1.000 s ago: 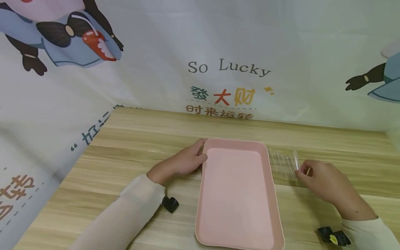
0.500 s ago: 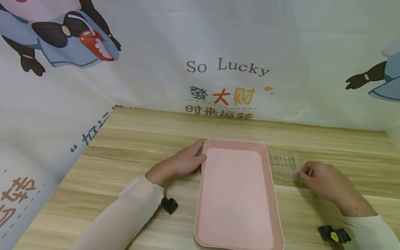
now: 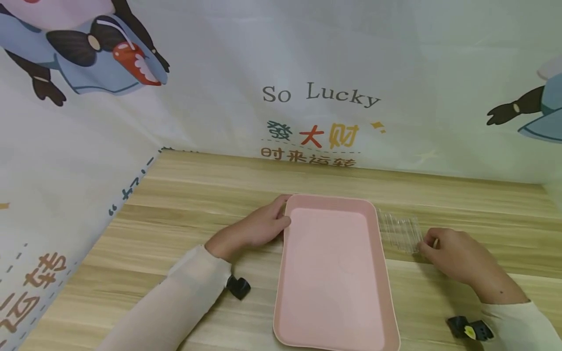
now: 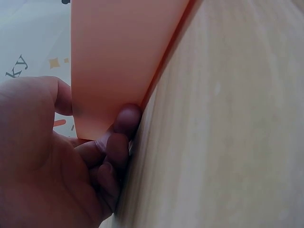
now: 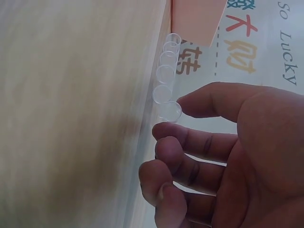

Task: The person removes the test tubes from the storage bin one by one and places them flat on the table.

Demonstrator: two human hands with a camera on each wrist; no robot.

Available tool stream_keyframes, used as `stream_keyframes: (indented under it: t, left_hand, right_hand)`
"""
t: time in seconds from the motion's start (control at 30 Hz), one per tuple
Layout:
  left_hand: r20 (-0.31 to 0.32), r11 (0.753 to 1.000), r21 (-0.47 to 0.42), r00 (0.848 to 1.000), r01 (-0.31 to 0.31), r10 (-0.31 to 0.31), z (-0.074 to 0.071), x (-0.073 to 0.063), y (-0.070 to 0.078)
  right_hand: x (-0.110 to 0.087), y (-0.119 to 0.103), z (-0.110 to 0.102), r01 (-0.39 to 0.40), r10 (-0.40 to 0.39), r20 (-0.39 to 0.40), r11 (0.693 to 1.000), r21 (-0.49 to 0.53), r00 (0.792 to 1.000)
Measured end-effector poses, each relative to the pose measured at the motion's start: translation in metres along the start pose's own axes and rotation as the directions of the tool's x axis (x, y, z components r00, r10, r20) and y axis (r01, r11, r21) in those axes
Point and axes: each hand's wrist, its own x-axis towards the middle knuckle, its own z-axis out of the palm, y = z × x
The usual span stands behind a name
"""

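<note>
A pink rectangular tray [image 3: 333, 282] lies lengthwise on the table. At its far left corner, my left hand [image 3: 263, 226] grips the side; the left wrist view shows the thumb at the rim and curled fingers against the outer wall [image 4: 123, 52]. Several slim clear tubes [image 3: 397, 234] lie side by side against the tray's right edge. My right hand [image 3: 456, 256] holds the near end of the outermost tube [image 5: 171, 112] between thumb and index finger, while its other fingers curl loosely. Round tube ends form a row in the right wrist view.
The wood-grain table [image 3: 197, 195] meets a printed cloth backdrop [image 3: 430, 97] behind and at the left. A black strap piece [image 3: 239, 287] sits by the left cuff, and another black piece with a yellow spot [image 3: 470, 331] by the right cuff.
The outermost tube, tilted up a second ago, has come down level in the row. My right hand has shifted slightly right and down with it; the left hand and tray stay put.
</note>
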Motion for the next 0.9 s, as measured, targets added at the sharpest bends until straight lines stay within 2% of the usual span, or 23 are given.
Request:
stream_keyframes:
  t: [0.73,0.9]
  left_hand:
    - [0.009,1.0,-0.004,1.0,-0.014,0.014,0.0006,0.0049,0.0018]
    - [0.003,1.0,-0.008,1.0,-0.004,0.004,0.0007,0.0011,0.0004]
  right_hand:
    - [-0.0033,0.0021,0.0005,0.001,-0.001,-0.009,1.0,0.001,1.0]
    - [-0.0031,-0.0005,0.0004,0.0,-0.001,-0.004,1.0,-0.009,1.0]
